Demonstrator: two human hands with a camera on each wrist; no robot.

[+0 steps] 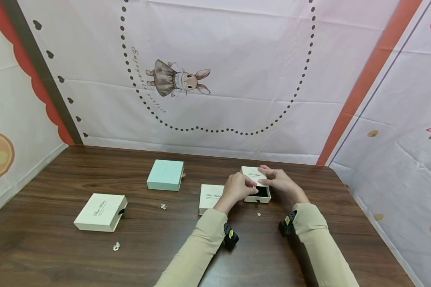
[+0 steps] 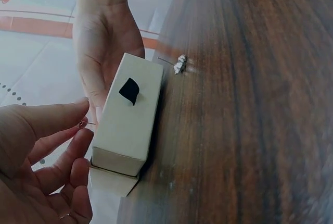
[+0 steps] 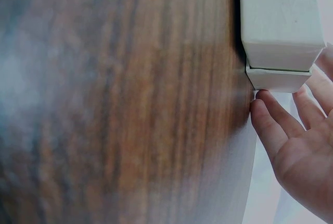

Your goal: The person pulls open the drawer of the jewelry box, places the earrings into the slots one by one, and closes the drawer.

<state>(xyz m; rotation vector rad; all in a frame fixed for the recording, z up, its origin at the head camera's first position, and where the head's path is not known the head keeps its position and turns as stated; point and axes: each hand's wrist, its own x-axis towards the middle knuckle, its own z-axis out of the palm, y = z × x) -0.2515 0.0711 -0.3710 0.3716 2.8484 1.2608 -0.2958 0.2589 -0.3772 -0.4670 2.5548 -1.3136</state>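
In the head view, a small cream drawer box (image 1: 252, 173) stands with its black-lined drawer (image 1: 262, 192) pulled part way out towards the front. My right hand (image 1: 281, 181) holds the box's sleeve, thumb on the top and fingers at the far side. Over the drawer, my left hand (image 1: 237, 187) pinches a tiny stud earring between thumb and forefinger; its thin post (image 2: 88, 123) shows in the left wrist view, its head mostly hidden. A flower-shaped stud earring (image 1: 259, 214) lies on the table in front of the drawer. A black pull tab (image 2: 129, 91) sticks out from the drawer front.
Beside my left wrist is another cream box (image 1: 210, 196), partly covered by the hand. Further left stand a mint-green box (image 1: 166, 174) and a larger cream box (image 1: 101, 212). Small shiny pieces of jewellery (image 1: 163, 206) lie before them on the brown table (image 1: 140, 255).
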